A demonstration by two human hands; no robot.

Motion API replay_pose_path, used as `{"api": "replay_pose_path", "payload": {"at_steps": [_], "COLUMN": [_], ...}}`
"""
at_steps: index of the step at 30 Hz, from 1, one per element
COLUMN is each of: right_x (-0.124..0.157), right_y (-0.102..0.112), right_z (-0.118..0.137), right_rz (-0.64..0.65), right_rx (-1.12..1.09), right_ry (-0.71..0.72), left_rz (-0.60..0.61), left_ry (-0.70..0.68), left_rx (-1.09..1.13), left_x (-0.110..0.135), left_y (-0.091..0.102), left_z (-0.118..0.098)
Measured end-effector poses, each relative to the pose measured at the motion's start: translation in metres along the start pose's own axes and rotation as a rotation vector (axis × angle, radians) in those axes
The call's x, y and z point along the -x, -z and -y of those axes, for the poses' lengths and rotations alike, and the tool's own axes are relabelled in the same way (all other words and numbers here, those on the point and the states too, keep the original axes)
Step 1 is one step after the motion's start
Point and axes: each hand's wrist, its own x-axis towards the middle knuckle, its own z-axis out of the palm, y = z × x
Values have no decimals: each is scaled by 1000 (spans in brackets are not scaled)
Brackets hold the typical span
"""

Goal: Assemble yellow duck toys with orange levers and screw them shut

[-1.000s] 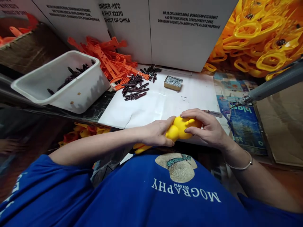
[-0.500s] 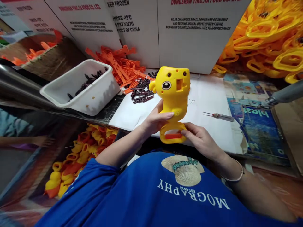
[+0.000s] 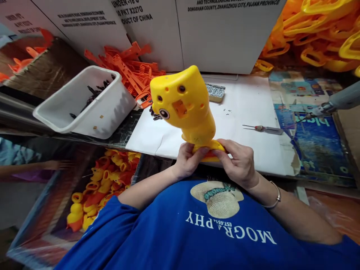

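Observation:
A yellow plastic toy duck body (image 3: 194, 112) with a printed eye and a square opening in its face stands tilted to the left above the worktop. Its ring handle points toward my body, with an orange piece partly showing there. My left hand (image 3: 189, 159) is closed on the left side of the handle. On the opposite side my right hand (image 3: 237, 161) grips it too, thumb pressed near the left thumb. The fingers hide most of the handle.
A white bin (image 3: 87, 105) with dark parts and orange plastic strips (image 3: 126, 71) are at the left. Behind the toy sits a tin of screws (image 3: 216, 92). A screwdriver-like tool (image 3: 264, 129) and a grey power driver (image 3: 334, 105) are on the right. Below left, a crate holds toy ducks (image 3: 104, 180); a person's arm (image 3: 30, 167) is beside it.
The toy has tipped and turned, its head moving left and toward me. My left hand has slid from its body down to the handle, and my right hand has closed more firmly there.

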Motion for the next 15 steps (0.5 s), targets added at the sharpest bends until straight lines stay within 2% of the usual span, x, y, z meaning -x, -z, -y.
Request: {"api": "replay_pose_path", "payload": {"at_steps": [2, 5, 8, 11, 15], "right_x": [-2, -6, -7, -4, 2], "right_y": [-1, 1, 1, -3, -10], "right_z": [-5, -16, -30, -42, -48], "right_rz": [11, 49, 2, -96, -115], "right_rx": [-136, -402, -631, -782, -792], "right_ry": [-129, -331, -456, -512, -503], "left_rz": [-9, 57, 134, 196, 177], "left_ry": [5, -9, -148, -314, -394], "left_rx": [-35, -121, -266, -487, -670], "left_x": [-5, -13, -15, -12, -6], "left_y": [-2, 0, 4, 4, -2], "left_z": [-3, -17, -34, -46, -47]}}
